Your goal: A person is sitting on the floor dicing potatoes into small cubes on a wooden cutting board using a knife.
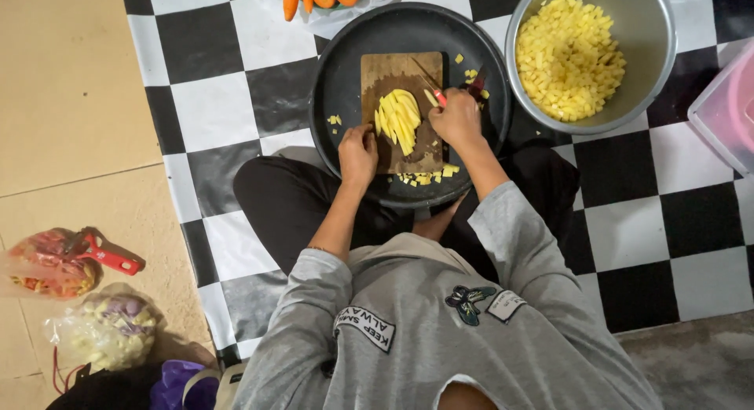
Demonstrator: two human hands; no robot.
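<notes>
Gripping knife (437, 92) — right hand (455, 118)

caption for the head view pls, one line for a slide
Seated person's left hand steadies potato strips on a cutting board while the right hand holds a knife.

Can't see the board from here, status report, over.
Left hand steadies potato strips on cutting board. Right hand grips knife. Nothing obstructing.

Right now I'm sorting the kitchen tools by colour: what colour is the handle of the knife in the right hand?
Red, in the head view: knife in the right hand.
</notes>
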